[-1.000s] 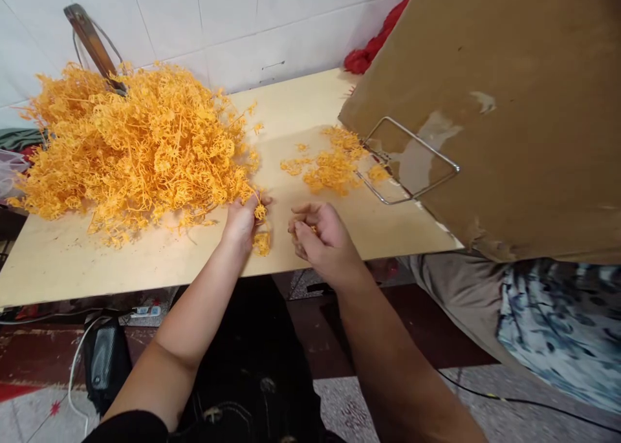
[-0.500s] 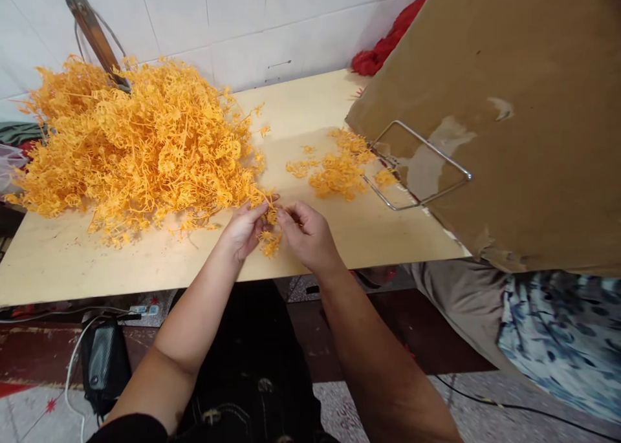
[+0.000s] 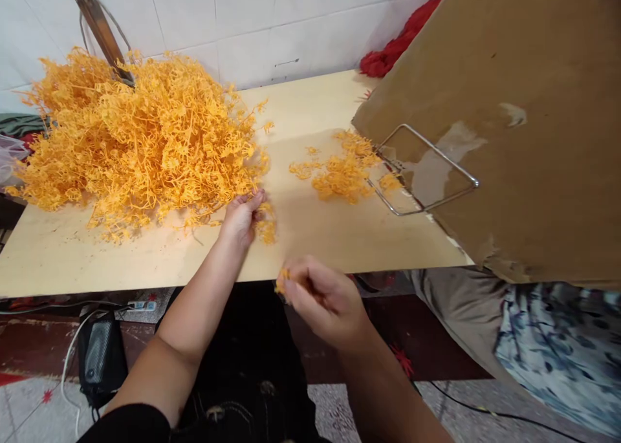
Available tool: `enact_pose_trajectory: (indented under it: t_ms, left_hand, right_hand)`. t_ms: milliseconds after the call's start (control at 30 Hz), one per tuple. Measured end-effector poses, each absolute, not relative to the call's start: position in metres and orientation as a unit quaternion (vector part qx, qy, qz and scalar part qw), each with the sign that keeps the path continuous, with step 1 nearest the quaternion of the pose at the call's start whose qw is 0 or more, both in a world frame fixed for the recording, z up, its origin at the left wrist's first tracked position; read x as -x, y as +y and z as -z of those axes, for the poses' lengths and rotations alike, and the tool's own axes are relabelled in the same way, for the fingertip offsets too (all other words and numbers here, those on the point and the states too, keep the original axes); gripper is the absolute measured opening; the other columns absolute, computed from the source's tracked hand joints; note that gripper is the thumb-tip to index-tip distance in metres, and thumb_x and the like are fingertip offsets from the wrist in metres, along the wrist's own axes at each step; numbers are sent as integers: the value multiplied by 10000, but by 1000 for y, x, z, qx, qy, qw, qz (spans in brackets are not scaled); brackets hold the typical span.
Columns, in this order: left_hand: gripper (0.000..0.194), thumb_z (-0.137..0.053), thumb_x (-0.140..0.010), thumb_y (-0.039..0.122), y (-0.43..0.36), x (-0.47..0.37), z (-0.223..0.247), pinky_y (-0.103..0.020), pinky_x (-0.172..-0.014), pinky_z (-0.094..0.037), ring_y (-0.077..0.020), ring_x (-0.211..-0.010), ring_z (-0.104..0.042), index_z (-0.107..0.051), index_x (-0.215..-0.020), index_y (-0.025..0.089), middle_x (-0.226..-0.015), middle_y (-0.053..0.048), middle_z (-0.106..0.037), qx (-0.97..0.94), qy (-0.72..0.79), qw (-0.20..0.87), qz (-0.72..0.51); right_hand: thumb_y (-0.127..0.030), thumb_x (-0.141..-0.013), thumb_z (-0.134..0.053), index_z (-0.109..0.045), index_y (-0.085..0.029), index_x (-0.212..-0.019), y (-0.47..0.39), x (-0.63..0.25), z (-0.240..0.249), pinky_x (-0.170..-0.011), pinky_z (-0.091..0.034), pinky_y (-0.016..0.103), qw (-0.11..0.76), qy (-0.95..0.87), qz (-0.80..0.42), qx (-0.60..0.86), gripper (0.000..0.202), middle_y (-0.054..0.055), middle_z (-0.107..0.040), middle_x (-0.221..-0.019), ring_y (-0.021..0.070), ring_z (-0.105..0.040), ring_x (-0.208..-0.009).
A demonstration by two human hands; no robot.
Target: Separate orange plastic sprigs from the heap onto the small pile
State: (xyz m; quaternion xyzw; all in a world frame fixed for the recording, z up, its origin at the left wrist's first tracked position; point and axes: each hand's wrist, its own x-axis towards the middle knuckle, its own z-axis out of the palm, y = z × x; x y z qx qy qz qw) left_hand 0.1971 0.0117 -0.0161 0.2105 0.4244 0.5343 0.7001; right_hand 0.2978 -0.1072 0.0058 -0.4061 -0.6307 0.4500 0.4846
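Pulled back from the sprig (image 3: 266,231), the right hand (image 3: 330,301) clamps an orange tuft (image 3: 282,281) in its fingers (image 3: 304,301); the left hand (image 3: 239,222), nearer, pinches that sprig, which trails bodyward.

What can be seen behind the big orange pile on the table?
Behind the orange pile, a slanted brown bar and the tiled wall show; anything lower there is hidden by the pile.

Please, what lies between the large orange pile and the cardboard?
In the head view, loose orange pieces and part of a wire loop lie between the large pile and the cardboard.
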Motion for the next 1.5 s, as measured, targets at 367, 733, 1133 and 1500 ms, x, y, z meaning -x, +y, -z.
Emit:
enact_pose_trajectory:
  t_ms: [367,733,1133,1500]
  left_hand:
    - [170,-729,-568,181,1,-200,17,-189,-444,-340,-49,-453,-489,-592,-639,109,-570,9,-595,-270,418,728,-472]
    - [166,-707,-589,175,3,-203,18,-185,-426,-291,-35,-413,-435,-555,-570,112,-494,25,-543,-275,421,710,-494]
    - [186,-710,-593,203,7,-202,19,-193,-431,-288,-37,-439,-427,-542,-593,124,-523,43,-518,-254,444,688,-516]
    - [249,-746,-535,257,3,-201,21,-204,-454,-313,-54,-427,-434,-538,-564,126,-480,30,-521,-284,428,694,-504]
  right_hand:
    - [-290,-800,-443,-475,-185,-973,-47,-311,15,-474,-340,233,456,-595,-329,574,204,-14,-499,-614,105,-446,-494]
    - [-239,-817,-379,-506,-178,-893,-41,-297,22,-589,-369,288,356,-673,-151,631,161,95,-636,-822,202,-563,-675]
    - [-348,-849,-396,-496,-187,-802,-74,-307,5,-500,-339,232,432,-638,-311,557,196,2,-507,-628,108,-437,-522]
    - [-344,-771,-495,-480,-187,-631,-28,-307,12,-490,-248,237,298,-712,-197,604,211,-22,-448,-518,98,-371,-475]
